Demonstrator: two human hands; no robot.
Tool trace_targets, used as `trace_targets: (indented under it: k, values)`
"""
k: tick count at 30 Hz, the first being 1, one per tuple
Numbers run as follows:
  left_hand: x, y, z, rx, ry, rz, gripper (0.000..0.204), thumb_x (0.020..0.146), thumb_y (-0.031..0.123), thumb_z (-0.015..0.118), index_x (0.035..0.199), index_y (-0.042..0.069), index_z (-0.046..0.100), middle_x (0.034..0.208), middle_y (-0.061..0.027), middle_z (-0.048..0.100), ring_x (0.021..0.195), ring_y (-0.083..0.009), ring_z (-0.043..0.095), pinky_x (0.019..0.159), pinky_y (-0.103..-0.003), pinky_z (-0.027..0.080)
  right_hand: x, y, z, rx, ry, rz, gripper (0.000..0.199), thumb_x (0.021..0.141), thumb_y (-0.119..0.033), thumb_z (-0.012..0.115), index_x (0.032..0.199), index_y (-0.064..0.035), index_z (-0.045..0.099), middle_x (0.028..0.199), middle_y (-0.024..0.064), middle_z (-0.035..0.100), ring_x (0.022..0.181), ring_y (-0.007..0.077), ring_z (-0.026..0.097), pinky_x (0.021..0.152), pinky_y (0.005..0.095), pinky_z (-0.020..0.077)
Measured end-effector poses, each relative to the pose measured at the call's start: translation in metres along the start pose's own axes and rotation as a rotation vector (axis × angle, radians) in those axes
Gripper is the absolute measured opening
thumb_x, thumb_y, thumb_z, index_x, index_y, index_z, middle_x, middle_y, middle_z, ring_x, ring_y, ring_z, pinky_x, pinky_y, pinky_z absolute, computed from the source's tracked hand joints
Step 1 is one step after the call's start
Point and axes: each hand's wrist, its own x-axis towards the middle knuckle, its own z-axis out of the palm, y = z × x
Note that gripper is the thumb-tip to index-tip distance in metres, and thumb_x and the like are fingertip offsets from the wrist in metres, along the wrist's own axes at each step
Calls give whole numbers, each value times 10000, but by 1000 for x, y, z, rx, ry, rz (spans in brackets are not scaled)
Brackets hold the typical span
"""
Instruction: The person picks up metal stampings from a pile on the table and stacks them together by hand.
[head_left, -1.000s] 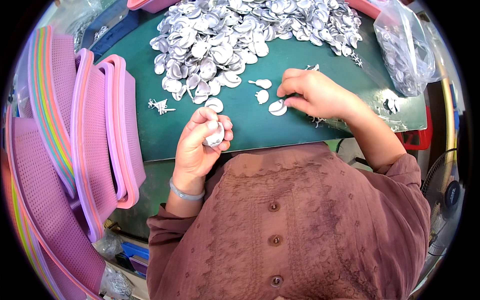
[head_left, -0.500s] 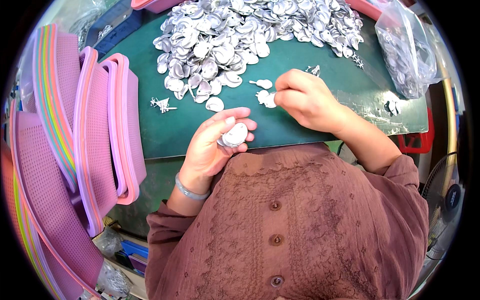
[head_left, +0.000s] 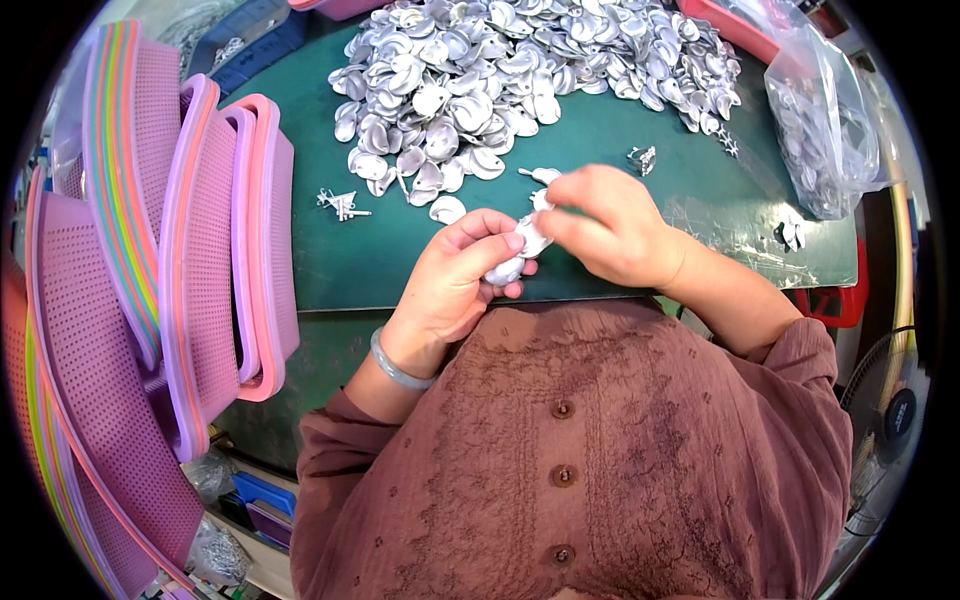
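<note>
My left hand [head_left: 455, 268] is closed around a few silvery curved metal petal pieces [head_left: 506, 271], pinched between thumb and fingers above the table's near edge. At its fingertips is another pale petal piece [head_left: 534, 238]. The fingers of my right hand [head_left: 615, 225], slightly blurred, are closed on that piece's right edge, so both hands meet there. Just behind the right fingertips lies a small petal piece with a thin stem [head_left: 545, 175] on the green table [head_left: 400, 265]. A single petal piece [head_left: 447, 210] rests beyond my left hand.
A large heap of silvery petal pieces [head_left: 450, 95] covers the table's far side. Small metal parts [head_left: 343, 204] lie at left, and another small part [head_left: 642, 160] behind my right hand. Pink and purple baskets [head_left: 215, 270] stand at left; a clear bag of pieces [head_left: 822, 140] sits at right.
My left hand has moved up and right with its petal pieces. My right hand has brought a piece from the table toward it, and the two hands now meet.
</note>
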Motion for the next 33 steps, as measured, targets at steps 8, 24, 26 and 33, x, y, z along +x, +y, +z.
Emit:
trace_targets:
  k: [8, 24, 26, 33]
  values:
    - [-7, 1, -19, -257, -176, 95, 63, 786, 27, 483, 845, 48, 478, 1002, -169, 541, 826, -239, 588, 570, -290, 523, 15, 28, 30, -14, -249, 321, 162, 696, -129, 635, 810, -43, 558, 813, 68, 499, 752, 257, 514, 639, 343, 428]
    - [-6, 2, -35, -308, -184, 148, 381, 795, 120, 464, 1163, 22, 450, 1067, -174, 528, 889, -275, 550, 635, -330, 505, 42, 37, 15, 1055, -313, 1184, 172, 811, -191, 571, 739, -39, 609, 624, -31, 534, 527, 44, 409, 472, 196, 325]
    - [-5, 3, -31, -344, -196, 139, 341, 815, 120, 460, 1134, 0, 463, 1075, -183, 530, 884, -271, 574, 635, -322, 527, 42, 36, 12, 1119, -310, 1197, 170, 810, -195, 577, 745, -40, 608, 625, -31, 534, 533, 42, 408, 479, 196, 329]
    - [-7, 0, -27, -330, -131, 114, 353, 858, 227, 468, 1127, -3, 462, 1043, -172, 544, 857, -258, 586, 618, -310, 531, 44, 20, 12, 1019, -451, 1035, 195, 832, -209, 567, 793, -20, 601, 676, -29, 539, 596, 54, 445, 545, 195, 354]
